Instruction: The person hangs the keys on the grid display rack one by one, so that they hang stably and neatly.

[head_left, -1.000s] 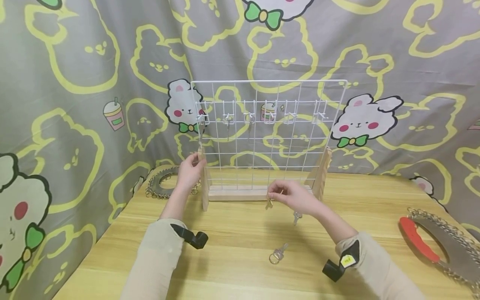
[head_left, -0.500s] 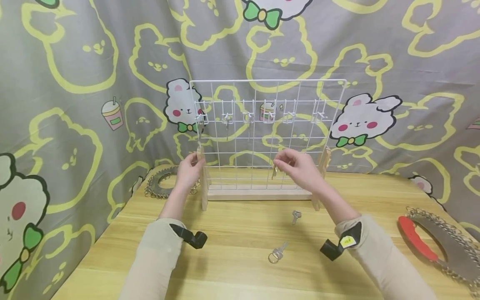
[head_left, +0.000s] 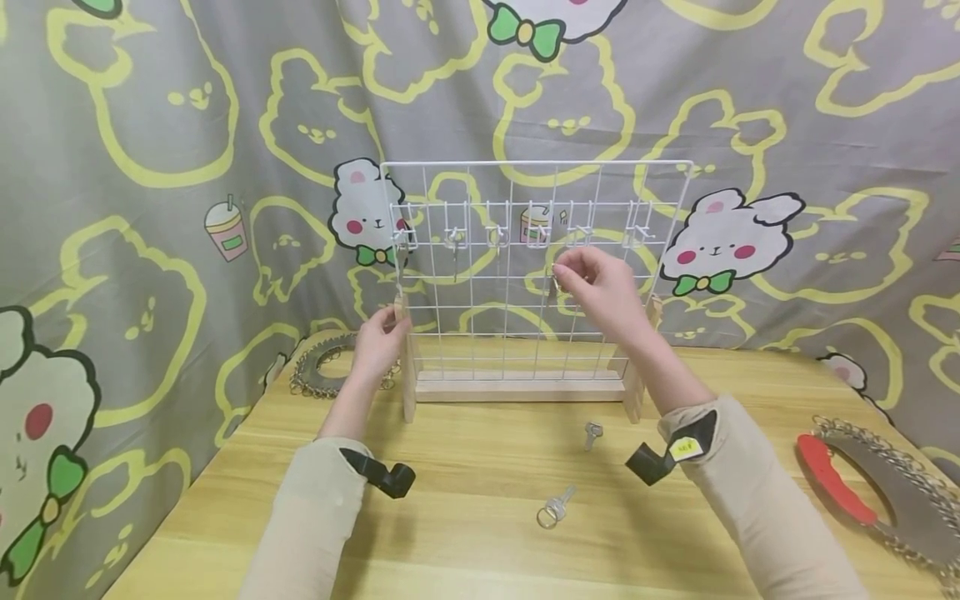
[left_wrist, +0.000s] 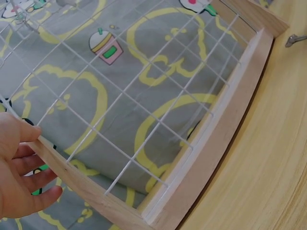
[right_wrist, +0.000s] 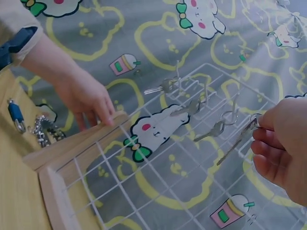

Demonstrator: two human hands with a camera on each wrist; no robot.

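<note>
My left hand [head_left: 378, 343] grips the wooden side post [left_wrist: 72, 179] of a white wire grid rack [head_left: 536, 162], thumb in front and fingers behind. My right hand [head_left: 607, 287] pinches a key [right_wrist: 236, 143] by its ring, the blade hanging down. It is raised before the grid, just below the fourth white hook [head_left: 537, 236] from the left. Other keys [right_wrist: 211, 132] hang from the three leftmost hooks. On the table, a silver key with a ring [head_left: 556, 507] lies near the front, and another key [head_left: 593, 434] lies closer to the rack.
A round metal piece edged with small rings [head_left: 311, 371] lies left of the rack. At the right, a grey metal plate with a red handle [head_left: 832, 479] is fringed with chain. A patterned grey curtain [head_left: 862, 208] hangs behind the table.
My right hand has lifted the key from low over the table, by the rack's base, up toward the row of hooks. The left hand stays on the post.
</note>
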